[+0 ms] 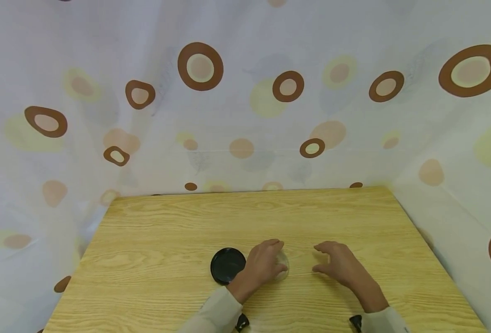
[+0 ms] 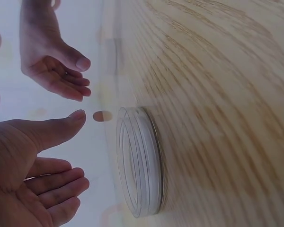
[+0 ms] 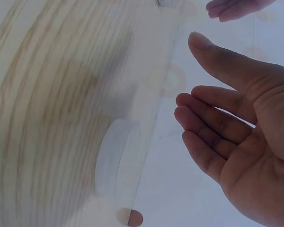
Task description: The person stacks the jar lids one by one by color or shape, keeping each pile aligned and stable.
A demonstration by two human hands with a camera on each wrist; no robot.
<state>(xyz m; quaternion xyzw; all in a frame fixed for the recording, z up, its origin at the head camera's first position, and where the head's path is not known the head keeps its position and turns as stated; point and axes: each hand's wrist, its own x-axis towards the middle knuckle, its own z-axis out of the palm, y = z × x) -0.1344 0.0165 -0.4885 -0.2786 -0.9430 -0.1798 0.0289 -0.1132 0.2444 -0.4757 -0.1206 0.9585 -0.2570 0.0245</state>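
My left hand (image 1: 262,262) hovers over a clear, shallow round dish (image 1: 284,266), fingers and thumb apart and nothing gripped. In the left wrist view the dish (image 2: 141,163) lies flat on the wood, with layered rims like a lidded petri dish, beside the fingers of my left hand (image 2: 42,175). To the right, my right hand (image 1: 340,262) is held above the table, thumb spread from loosely bent fingers, holding nothing. A pale, translucent round piece (image 3: 114,158) sits on the table below my right hand (image 3: 232,120); the head view hides it.
A black round lid or shallow dish (image 1: 228,265) lies left of the clear dish, partly behind my left hand. The wood-grain table (image 1: 166,231) meets a patterned white sheet (image 1: 237,115) at its back and sides.
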